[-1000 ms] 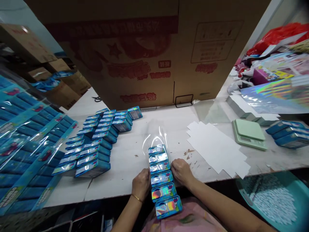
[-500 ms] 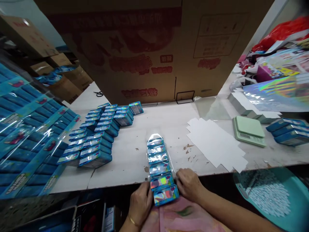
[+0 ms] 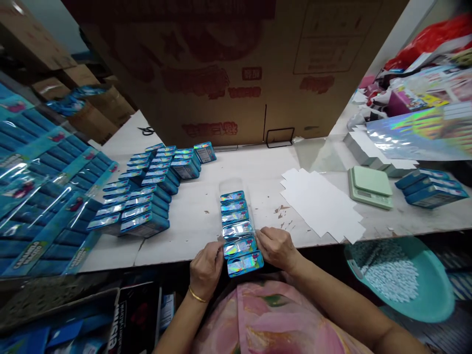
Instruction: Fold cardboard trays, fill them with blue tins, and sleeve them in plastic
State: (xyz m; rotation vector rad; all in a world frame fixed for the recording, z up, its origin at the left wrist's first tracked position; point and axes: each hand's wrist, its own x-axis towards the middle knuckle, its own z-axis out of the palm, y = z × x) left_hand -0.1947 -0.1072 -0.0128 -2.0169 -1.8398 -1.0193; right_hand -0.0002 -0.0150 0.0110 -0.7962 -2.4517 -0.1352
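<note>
A row of several small blue boxes point(image 3: 238, 229) runs away from me at the table's front edge, with the nearest box overhanging it. Clear plastic point(image 3: 228, 185), looking like a bag or sleeve, surrounds the row and sticks out flat past its far end. At the near left side, my left hand point(image 3: 206, 268) has its fingers curled on the plastic. My right hand point(image 3: 276, 247) pinches the plastic on the right side, close to the boxes. The fingertips of both hands are partly hidden.
More blue boxes point(image 3: 145, 209) stand in rows on the left, beside large wrapped packs point(image 3: 47, 196). A big carton point(image 3: 206, 73) rises behind. To the right are white card sheets point(image 3: 320, 204), a green scale point(image 3: 370, 187), stacked boxes point(image 3: 429, 189) and a teal basin point(image 3: 435, 290).
Both hands and the row of boxes have moved forward, away from my body, so less of the row overhangs the table edge. The camera view has shifted slightly too.
</note>
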